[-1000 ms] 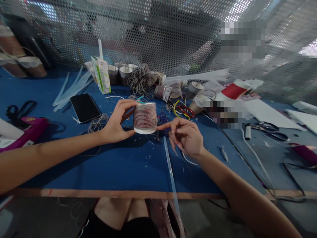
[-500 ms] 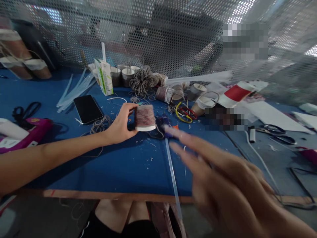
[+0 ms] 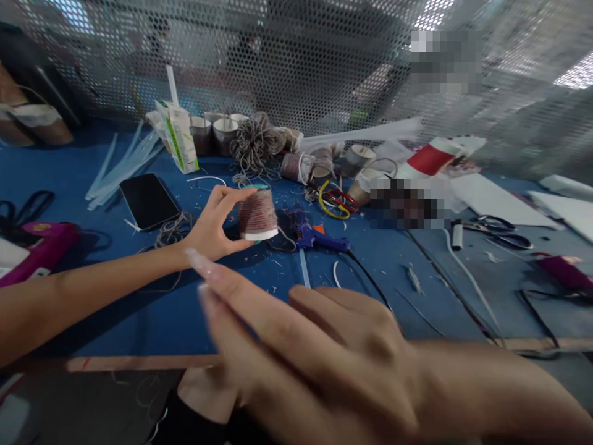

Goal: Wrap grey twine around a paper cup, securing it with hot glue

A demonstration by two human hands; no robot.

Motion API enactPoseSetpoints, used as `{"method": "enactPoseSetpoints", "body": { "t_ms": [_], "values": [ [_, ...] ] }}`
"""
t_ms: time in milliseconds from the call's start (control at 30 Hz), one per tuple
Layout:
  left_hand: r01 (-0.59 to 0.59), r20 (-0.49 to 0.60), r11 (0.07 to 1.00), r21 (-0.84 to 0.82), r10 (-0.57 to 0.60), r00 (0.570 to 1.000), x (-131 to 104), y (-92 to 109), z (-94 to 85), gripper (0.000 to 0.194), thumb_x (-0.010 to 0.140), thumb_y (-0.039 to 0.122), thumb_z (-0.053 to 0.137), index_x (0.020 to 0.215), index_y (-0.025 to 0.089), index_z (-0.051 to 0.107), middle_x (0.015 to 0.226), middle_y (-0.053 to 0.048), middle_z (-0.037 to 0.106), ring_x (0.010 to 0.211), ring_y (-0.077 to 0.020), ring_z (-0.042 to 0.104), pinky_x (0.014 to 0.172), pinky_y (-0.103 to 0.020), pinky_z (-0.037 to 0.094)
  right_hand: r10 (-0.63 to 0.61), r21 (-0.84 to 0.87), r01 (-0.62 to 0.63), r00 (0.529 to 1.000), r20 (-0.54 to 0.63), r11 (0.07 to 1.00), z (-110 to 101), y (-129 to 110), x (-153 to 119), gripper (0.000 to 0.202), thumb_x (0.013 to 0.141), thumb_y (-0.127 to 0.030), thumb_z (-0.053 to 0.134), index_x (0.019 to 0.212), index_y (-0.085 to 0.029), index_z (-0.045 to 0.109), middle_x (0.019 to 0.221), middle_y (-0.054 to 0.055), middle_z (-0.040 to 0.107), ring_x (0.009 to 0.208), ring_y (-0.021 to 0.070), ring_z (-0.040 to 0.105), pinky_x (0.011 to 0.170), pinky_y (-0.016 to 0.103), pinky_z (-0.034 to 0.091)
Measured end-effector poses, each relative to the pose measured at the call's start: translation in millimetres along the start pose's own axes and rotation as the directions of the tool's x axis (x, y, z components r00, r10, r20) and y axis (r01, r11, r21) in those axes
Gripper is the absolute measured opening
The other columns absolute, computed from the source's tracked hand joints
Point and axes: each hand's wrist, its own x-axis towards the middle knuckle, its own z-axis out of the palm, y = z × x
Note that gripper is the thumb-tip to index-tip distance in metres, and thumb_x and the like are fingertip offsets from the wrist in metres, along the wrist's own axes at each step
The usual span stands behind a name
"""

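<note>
A small cup (image 3: 258, 216) wrapped in reddish-brown cord is tipped on its side, its white rim facing down. My left hand (image 3: 215, 225) grips it from the left, fingers above and thumb below. A loose cord runs from the cup's right side toward a blue glue gun (image 3: 319, 238) lying on the table. Large in the foreground, my right hand (image 3: 296, 346) has its thumb and index finger drawn close together, the other fingers curled. Anything between those fingertips is too small or blurred to make out.
On the blue table (image 3: 222, 315) are a phone (image 3: 149, 201), clear glue sticks (image 3: 127, 167), a drink carton (image 3: 180, 139), tangled cord (image 3: 257, 145), scissors (image 3: 503, 232) and a red-and-white cup (image 3: 430, 157). A purple glue gun (image 3: 49, 244) lies at left. Perforated metal stands behind.
My right hand has moved left across the foreground, its fingertips closer together, uncovering the blue glue gun. My left hand still holds the cup, now tilted slightly differently. The view has shifted right.
</note>
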Motion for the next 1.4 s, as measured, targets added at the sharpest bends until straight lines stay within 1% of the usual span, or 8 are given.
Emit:
{"method": "enactPoseSetpoints", "body": {
  "t_ms": [100,200,367,500,667,933,1133,1400],
  "values": [
    [0.045,-0.016,0.999,-0.015,-0.045,0.999,-2,0,-0.6,0.090,0.067,0.041,0.086,0.145,0.032,0.042,0.113,-0.006,0.050,0.099,-0.0204,0.052,0.086,-0.041,0.060,-0.479,-0.395,0.439,0.878,-0.003,0.807,-44,-33,57,0.020,0.088,-0.025,0.051,0.090,-0.027,0.070,0.118,0.005,0.077,0.064,0.0200,0.072,0.043,0.033,0.050],
    [0.038,-0.020,0.996,-0.085,-0.040,0.999,-2,1,0.9,0.083,0.069,0.036,0.084,0.142,0.029,0.045,0.114,-0.007,0.048,0.103,-0.0212,0.055,0.084,-0.037,0.061,-0.631,-0.418,0.578,0.776,0.013,0.701,-66,-13,63,0.028,0.082,-0.009,0.048,0.098,-0.022,0.067,0.119,0.010,0.076,0.073,0.0188,0.077,0.049,0.027,0.051],
    [-0.015,-0.052,0.981,-0.192,0.005,0.999,-1,-4,5.2,0.075,0.070,0.035,0.082,0.136,0.026,0.047,0.123,-0.010,0.049,0.118,-0.0268,0.055,0.096,-0.044,0.058,-0.448,-0.103,0.436,0.866,-0.221,0.894,-71,29,60,0.023,0.089,-0.015,0.048,0.081,-0.022,0.067,0.105,0.009,0.080,0.078,0.0189,0.075,0.060,0.028,0.056],
    [-0.037,-0.071,0.980,-0.197,0.023,0.997,0,-5,6.1,0.073,0.071,0.039,0.082,0.135,0.027,0.047,0.124,-0.010,0.051,0.119,-0.0262,0.055,0.096,-0.042,0.057,-0.255,0.181,0.302,0.937,-0.239,0.936,-64,25,62,0.021,0.091,-0.025,0.053,0.077,-0.019,0.068,0.106,0.010,0.079,0.054,0.0119,0.064,0.043,0.023,0.046],
    [-0.067,-0.068,0.980,-0.186,0.055,0.996,1,-2,4.8,0.072,0.073,0.037,0.081,0.135,0.029,0.046,0.125,-0.009,0.052,0.116,-0.0251,0.057,0.092,-0.040,0.058,-0.016,0.422,0.110,0.975,-0.221,0.900,-61,19,64,0.014,0.085,-0.026,0.056,0.078,-0.017,0.064,0.108,0.011,0.079,0.032,0.0031,0.042,0.031,0.020,0.034],
    [-0.082,-0.080,0.967,-0.241,0.065,0.995,1,-6,6.0,0.075,0.074,0.043,0.081,0.138,0.030,0.044,0.130,-0.011,0.049,0.126,-0.0270,0.054,0.110,-0.047,0.050,0.226,0.696,-0.024,0.953,-0.201,0.717,-70,20,78,0.010,0.075,-0.021,0.054,0.067,-0.017,0.058,0.091,0.012,0.081,0.022,0.0020,0.029,0.022,0.019,0.025],
    [-0.025,-0.073,0.969,-0.245,0.007,0.997,0,-6,6.1,0.073,0.075,0.045,0.080,0.137,0.027,0.045,0.129,-0.011,0.049,0.124,-0.0264,0.055,0.111,-0.047,0.049,0.160,0.651,0.127,0.918,-0.363,0.748,-71,25,76,0.010,0.077,-0.022,0.053,0.067,-0.018,0.055,0.081,0.010,0.080,0.024,0.0030,0.028,0.023,0.019,0.023],
    [-0.043,-0.071,0.944,-0.328,0.021,0.997,0,-7,7.7,0.072,0.075,0.042,0.080,0.136,0.026,0.045,0.130,-0.012,0.049,0.127,-0.0281,0.056,0.112,-0.048,0.047,0.138,0.670,0.043,0.967,-0.215,0.741,-66,18,75,0.007,0.077,-0.023,0.056,0.071,-0.017,0.058,0.097,0.011,0.081,0.024,0.0020,0.033,0.024,0.019,0.031]
  ]
}}
